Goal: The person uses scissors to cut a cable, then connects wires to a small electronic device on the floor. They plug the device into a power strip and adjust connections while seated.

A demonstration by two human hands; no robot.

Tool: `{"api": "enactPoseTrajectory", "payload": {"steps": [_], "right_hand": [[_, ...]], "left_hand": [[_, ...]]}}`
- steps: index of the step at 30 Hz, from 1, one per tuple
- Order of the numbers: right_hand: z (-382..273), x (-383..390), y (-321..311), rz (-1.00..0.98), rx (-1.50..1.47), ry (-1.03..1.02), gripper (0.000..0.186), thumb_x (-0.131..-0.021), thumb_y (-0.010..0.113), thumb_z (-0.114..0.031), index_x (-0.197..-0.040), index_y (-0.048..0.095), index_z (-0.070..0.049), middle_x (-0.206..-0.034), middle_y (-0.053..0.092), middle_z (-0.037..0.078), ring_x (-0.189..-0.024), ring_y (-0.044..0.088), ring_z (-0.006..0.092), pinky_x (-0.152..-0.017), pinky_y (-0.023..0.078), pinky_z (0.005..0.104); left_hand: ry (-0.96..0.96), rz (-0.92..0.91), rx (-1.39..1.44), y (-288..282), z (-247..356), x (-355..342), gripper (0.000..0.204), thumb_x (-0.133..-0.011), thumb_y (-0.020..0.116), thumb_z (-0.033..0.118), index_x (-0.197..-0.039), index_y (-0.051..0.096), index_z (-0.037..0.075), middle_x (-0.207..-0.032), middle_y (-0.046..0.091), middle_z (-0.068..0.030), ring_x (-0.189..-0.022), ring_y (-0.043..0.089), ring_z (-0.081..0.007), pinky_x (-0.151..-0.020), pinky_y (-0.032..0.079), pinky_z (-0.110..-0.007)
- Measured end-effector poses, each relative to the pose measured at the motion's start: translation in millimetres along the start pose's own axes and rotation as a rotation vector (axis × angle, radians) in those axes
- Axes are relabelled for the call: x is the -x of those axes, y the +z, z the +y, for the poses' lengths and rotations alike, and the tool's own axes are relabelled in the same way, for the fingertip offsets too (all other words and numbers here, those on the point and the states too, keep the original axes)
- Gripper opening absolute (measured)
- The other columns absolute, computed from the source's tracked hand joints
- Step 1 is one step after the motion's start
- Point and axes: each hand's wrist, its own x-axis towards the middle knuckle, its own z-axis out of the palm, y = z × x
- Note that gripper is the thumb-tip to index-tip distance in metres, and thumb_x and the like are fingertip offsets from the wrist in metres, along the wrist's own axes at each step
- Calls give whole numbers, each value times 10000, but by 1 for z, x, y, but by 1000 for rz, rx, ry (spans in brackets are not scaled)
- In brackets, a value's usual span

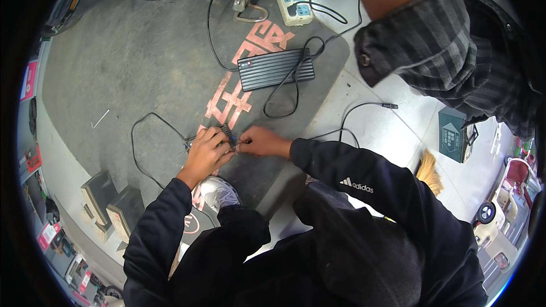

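Low over the dark mat, my left hand (206,152) is curled over a small dark ribbed device (226,131), most of it hidden under the fingers. Close against its right side, my right hand (263,141) has thumb and fingertips pinched together by a tiny blue part; what they grip is too small to make out. A thin black cable (133,131) leaves the device's left end and loops down the mat. Farther off lies a black finned charger (256,74), its cord (296,94) coiled across it.
A white power strip (293,1) with blue sockets lies beyond the charger, one plug in it. Another person's arm in a checked sleeve (421,34) reaches in at upper right. Dark boxy blocks (111,196) stand at lower left. My shoe (219,193) rests on the mat (108,74).
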Motion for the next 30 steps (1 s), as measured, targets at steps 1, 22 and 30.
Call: {"api": "enactPoseTrajectory", "payload": {"steps": [1, 22, 30], "right_hand": [[4, -1, 4, 79, 74, -129, 240, -959, 740, -267, -936, 807, -37, -702, 712, 98, -559, 681, 166, -591, 551, 366], [-7, 0, 8, -23, -141, 44, 239, -939, 760, -233, -867, 803, -9, -708, 730, 50, -574, 666, 122, -543, 530, 306], [-16, 1, 2, -82, -223, 212, 228, -993, 679, -237, -997, 815, -55, -768, 685, 10, -638, 616, 92, -560, 480, 262]], "left_hand": [[-4, -1, 5, 0, 1, 2, 197, -771, 879, 223, -850, 748, 99, -1005, 660, -12, -1070, 606, -231, -894, 470, -392], [-31, 53, 6, -4, 6, 9, 193, -737, 847, 121, -892, 741, 76, -1042, 662, -31, -1101, 611, -277, -888, 485, -417], [-13, 46, -25, -1, 8, 11, 195, -741, 841, 128, -911, 756, 85, -1045, 671, -25, -1104, 615, -277, -903, 491, -407]]}}
